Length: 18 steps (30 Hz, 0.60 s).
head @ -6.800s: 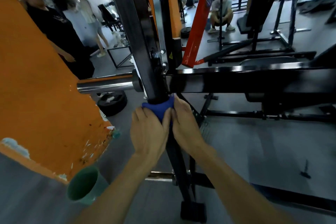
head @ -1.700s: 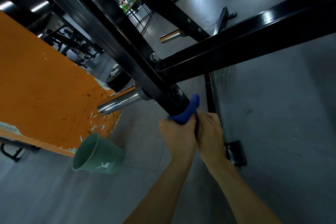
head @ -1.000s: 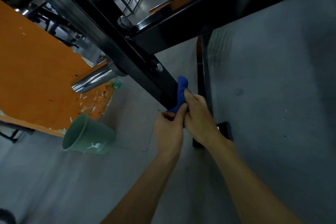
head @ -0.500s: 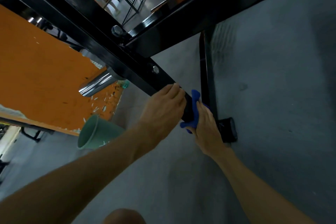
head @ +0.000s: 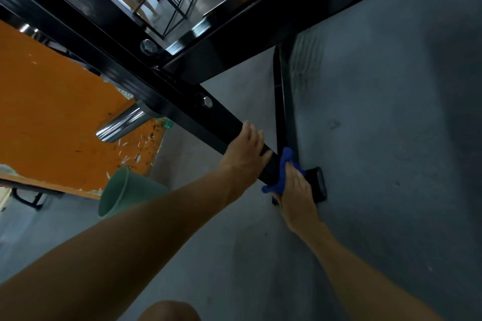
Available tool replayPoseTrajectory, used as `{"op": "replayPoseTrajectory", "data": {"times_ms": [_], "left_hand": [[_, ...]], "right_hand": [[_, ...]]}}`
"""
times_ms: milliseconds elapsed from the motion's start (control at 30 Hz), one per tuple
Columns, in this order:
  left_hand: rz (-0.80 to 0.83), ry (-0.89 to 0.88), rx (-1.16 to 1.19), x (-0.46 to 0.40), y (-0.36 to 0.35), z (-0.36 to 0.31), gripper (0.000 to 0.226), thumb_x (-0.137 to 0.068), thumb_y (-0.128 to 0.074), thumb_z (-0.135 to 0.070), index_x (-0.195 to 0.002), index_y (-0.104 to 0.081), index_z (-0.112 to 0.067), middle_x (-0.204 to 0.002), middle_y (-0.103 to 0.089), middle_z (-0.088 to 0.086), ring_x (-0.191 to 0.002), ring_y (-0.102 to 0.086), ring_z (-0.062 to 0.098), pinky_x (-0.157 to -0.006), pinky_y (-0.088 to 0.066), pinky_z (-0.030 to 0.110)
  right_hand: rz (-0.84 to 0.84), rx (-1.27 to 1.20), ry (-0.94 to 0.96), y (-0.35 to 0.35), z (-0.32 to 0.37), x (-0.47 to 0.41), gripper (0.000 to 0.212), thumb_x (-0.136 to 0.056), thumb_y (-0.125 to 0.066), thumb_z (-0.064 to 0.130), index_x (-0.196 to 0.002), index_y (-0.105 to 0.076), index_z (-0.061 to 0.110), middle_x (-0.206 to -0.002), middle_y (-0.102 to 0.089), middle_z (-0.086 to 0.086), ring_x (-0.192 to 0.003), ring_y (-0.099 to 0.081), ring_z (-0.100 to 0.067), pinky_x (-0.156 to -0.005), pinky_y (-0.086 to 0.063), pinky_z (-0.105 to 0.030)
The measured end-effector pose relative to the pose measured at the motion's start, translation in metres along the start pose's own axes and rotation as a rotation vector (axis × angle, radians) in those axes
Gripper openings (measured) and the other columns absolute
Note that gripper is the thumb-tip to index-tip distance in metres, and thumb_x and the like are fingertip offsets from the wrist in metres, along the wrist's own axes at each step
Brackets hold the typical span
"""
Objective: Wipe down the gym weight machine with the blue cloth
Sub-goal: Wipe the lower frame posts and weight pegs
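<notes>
The black steel post of the weight machine (head: 167,101) runs from upper left down to its foot near the floor. My left hand (head: 246,150) grips this post from the left, fingers curled over it. Just below, my right hand (head: 296,190) presses the blue cloth (head: 283,173) around the post's lowest stretch, close to the black foot cap (head: 317,186). The cloth is bunched and partly hidden under my palm. A black crossbeam (head: 273,18) joins the post higher up.
A chrome weight peg (head: 121,124) sticks out left of the post. A green bucket (head: 125,194) lies tipped on the grey floor beneath an orange panel (head: 57,117). A thin black floor bar (head: 284,101) runs back from the foot. A person stands far behind.
The cloth has travelled down the post to its base. My left hand let go of the cloth and now holds the post above it; my right hand alone keeps the cloth.
</notes>
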State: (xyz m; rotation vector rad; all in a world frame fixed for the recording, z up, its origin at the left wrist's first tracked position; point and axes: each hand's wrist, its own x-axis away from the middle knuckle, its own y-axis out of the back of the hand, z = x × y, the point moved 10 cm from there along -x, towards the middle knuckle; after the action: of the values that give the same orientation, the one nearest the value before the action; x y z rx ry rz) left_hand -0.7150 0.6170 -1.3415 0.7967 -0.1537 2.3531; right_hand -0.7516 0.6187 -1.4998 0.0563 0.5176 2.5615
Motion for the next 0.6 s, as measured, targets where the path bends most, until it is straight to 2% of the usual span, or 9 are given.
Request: {"op": "replayPoseTrajectory", "data": {"times_ms": [67, 133, 267, 333, 433, 533, 600], "left_hand": [[-0.011, -0.03, 0.01, -0.004, 0.005, -0.009, 0.08, -0.099, -0.05, -0.057, -0.161, -0.007, -0.033, -0.163, -0.013, 0.028, -0.148, -0.015, 0.051, -0.119, -0.008, 0.067], [-0.023, -0.049, 0.012, -0.008, 0.009, -0.014, 0.071, -0.102, -0.043, -0.054, -0.161, -0.008, -0.035, -0.161, -0.019, 0.028, -0.147, -0.021, 0.049, -0.119, -0.011, 0.067], [-0.099, -0.076, -0.024, -0.012, 0.018, -0.021, 0.061, -0.105, -0.04, -0.049, -0.16, -0.02, -0.031, -0.154, -0.033, 0.024, -0.138, -0.035, 0.044, -0.116, -0.022, 0.062], [-0.109, -0.079, -0.023, -0.014, 0.017, -0.023, 0.059, -0.104, -0.043, -0.05, -0.158, -0.025, -0.032, -0.151, -0.037, 0.022, -0.135, -0.037, 0.044, -0.114, -0.024, 0.061], [-0.108, -0.088, -0.014, -0.019, 0.015, -0.023, 0.055, -0.103, -0.046, -0.048, -0.154, -0.031, -0.034, -0.148, -0.041, 0.02, -0.133, -0.039, 0.044, -0.111, -0.027, 0.061], [-0.114, -0.113, -0.004, -0.022, 0.015, -0.025, 0.057, -0.102, -0.049, -0.046, -0.154, -0.032, -0.033, -0.144, -0.042, 0.022, -0.131, -0.04, 0.044, -0.108, -0.031, 0.061], [-0.117, -0.118, 0.008, -0.024, 0.015, -0.026, 0.059, -0.099, -0.053, -0.047, -0.153, -0.032, -0.035, -0.141, -0.044, 0.021, -0.129, -0.042, 0.044, -0.106, -0.033, 0.06]], "right_hand": [[0.053, 0.065, -0.069, -0.008, -0.018, 0.009, 0.095, -0.092, -0.069, 0.036, -0.154, -0.002, 0.012, -0.163, -0.023, -0.013, -0.149, -0.027, -0.029, -0.121, -0.019, -0.039], [0.055, 0.057, -0.073, -0.009, -0.01, 0.006, 0.09, -0.095, -0.063, 0.04, -0.155, -0.005, 0.007, -0.163, -0.02, -0.015, -0.151, -0.022, -0.03, -0.121, -0.013, -0.036], [-0.009, 0.161, 0.069, -0.001, 0.02, -0.008, 0.091, -0.093, -0.048, 0.058, -0.156, -0.019, -0.001, -0.161, -0.025, -0.017, -0.149, -0.025, -0.027, -0.12, -0.019, -0.037], [0.01, 0.176, 0.13, -0.002, 0.009, -0.008, 0.095, -0.09, -0.06, 0.056, -0.156, -0.019, 0.002, -0.162, -0.026, -0.015, -0.149, -0.027, -0.027, -0.119, -0.023, -0.039], [0.096, 0.201, 0.073, -0.003, -0.024, -0.004, 0.101, -0.084, -0.072, 0.05, -0.157, -0.02, 0.003, -0.161, -0.028, -0.014, -0.147, -0.029, -0.028, -0.118, -0.022, -0.039], [0.158, 0.395, -0.014, -0.011, -0.052, 0.014, 0.09, -0.076, -0.083, 0.043, -0.142, -0.046, -0.007, -0.143, -0.052, -0.022, -0.132, -0.05, -0.037, -0.104, -0.045, -0.046], [0.205, 0.519, -0.013, -0.016, -0.063, 0.023, 0.075, -0.077, -0.084, 0.036, -0.132, -0.057, -0.007, -0.135, -0.059, -0.022, -0.129, -0.054, -0.037, -0.099, -0.049, -0.045]]}}
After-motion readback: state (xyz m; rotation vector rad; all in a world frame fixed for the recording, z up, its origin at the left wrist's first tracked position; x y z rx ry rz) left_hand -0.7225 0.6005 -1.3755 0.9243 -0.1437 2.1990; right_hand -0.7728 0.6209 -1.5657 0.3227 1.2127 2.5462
